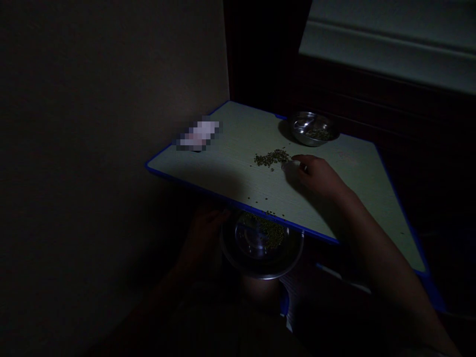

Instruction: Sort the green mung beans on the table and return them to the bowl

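A loose heap of small greenish-brown grains [272, 157], perhaps beans or seeds, lies spread on a pale folding table with a blue rim [297, 191]. My right hand [320, 173] is low over the tabletop at the heap's right end. Its index finger reaches out to the grains, thumb apart from it, nothing visible held. Below the near edge, a wide metal bowl [262, 270] sits over my lap with more grains inside. In deep shadow, my left hand [206, 223] grips the left rim of this bowl; its fingers show only dimly.
Toward the back edge stands a smaller metal bowl [312, 141] with grains in it. A blurred, pale flat object [199, 135] lies at the left edge by the wall [111, 99]. A few stray grains dot the near edge. The room is very dark.
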Tool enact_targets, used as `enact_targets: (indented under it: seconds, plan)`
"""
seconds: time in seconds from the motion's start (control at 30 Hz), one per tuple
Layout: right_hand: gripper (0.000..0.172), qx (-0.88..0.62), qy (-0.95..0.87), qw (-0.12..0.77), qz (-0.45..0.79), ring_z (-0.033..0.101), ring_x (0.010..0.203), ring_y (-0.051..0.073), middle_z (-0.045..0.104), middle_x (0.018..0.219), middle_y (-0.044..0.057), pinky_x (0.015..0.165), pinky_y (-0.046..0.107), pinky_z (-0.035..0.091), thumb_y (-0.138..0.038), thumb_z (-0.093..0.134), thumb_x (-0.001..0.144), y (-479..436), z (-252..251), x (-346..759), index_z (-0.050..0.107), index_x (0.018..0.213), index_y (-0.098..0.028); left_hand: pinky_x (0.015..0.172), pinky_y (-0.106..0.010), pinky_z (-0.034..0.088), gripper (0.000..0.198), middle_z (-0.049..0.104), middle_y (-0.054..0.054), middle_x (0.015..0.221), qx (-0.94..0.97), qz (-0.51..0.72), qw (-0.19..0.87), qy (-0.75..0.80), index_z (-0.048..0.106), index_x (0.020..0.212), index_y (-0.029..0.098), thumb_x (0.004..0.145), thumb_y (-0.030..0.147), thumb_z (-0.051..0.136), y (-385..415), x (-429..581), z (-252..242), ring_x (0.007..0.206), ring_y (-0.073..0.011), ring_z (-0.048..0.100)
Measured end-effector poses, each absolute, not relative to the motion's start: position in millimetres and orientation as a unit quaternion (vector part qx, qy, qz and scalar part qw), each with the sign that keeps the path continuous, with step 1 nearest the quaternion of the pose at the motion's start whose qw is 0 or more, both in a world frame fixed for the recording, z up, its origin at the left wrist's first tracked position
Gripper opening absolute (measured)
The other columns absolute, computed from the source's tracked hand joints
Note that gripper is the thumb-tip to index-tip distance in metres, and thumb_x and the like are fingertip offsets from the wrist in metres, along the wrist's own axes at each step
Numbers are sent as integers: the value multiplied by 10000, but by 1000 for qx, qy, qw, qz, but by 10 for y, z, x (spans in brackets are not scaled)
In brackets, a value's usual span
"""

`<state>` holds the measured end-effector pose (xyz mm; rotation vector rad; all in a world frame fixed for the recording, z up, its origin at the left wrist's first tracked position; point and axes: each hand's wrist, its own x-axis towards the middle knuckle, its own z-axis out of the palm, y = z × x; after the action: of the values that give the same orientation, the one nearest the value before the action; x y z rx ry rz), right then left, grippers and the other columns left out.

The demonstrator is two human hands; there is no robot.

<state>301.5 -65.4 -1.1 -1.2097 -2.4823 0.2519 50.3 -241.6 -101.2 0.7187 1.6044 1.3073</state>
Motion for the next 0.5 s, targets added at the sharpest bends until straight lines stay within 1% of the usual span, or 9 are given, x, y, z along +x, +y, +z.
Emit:
enact_targets:
  seconds: [0.1, 0.2, 0.3, 0.37, 0.43, 0.5]
  plan:
    - [471, -432, -879, 183, 88, 638, 914, 252, 685, 1099, 170, 823, 359, 455, -149, 445, 794, -637, -54, 2993, 617, 1229, -100, 698, -272, 470, 379, 701, -61, 893, 290, 529, 466, 647, 692, 818, 143, 676, 493, 720, -2416, 502, -1023, 815, -200, 623]
    - [466, -415, -885, 178, 112, 645, 926, 249, 689, 1106, 171, 836, 363, 466, -136, 441, 801, -646, -67, 2979, 610, 1233, -90, 707, -279, 473, 388, 702, -58, 896, 282, 532, 474, 643, 692, 861, 151, 692, 500, 703, -2410, 507, -1030, 815, -201, 626]
    - [430, -381, -897, 162, 155, 662, 917, 222, 710, 1088, 135, 822, 337, 489, -133, 451, 815, -705, -48, 2959, 626, 1207, -114, 696, -278, 464, 385, 703, -65, 859, 281, 529, 472, 647, 699, 828, 146, 680, 501, 712, -2407, 505, -1005, 801, -203, 622]
    - [405, -355, -904, 153, 181, 664, 947, 211, 713, 1106, 111, 839, 333, 495, -133, 457, 826, -764, -35, 2919, 637, 1188, -134, 697, -272, 459, 377, 703, -68, 868, 284, 529, 466, 650, 703, 807, 145, 662, 491, 730, -2407, 498, -976, 813, -204, 618]
    - [405, -333, -909, 151, 199, 653, 1002, 214, 696, 1158, 113, 876, 351, 490, -130, 454, 838, -824, -33, 2850, 630, 1203, -136, 692, -267, 457, 368, 701, -67, 871, 282, 531, 464, 651, 700, 794, 144, 656, 485, 734, -2407, 494, -949, 811, -199, 614]
    - [421, -311, -914, 152, 210, 639, 1037, 215, 678, 1197, 124, 901, 368, 482, -125, 447, 850, -879, -36, 2758, 612, 1237, -132, 671, -262, 452, 363, 696, -58, 830, 278, 532, 468, 649, 690, 762, 144, 665, 492, 722, -2404, 493, -936, 778, -189, 608]
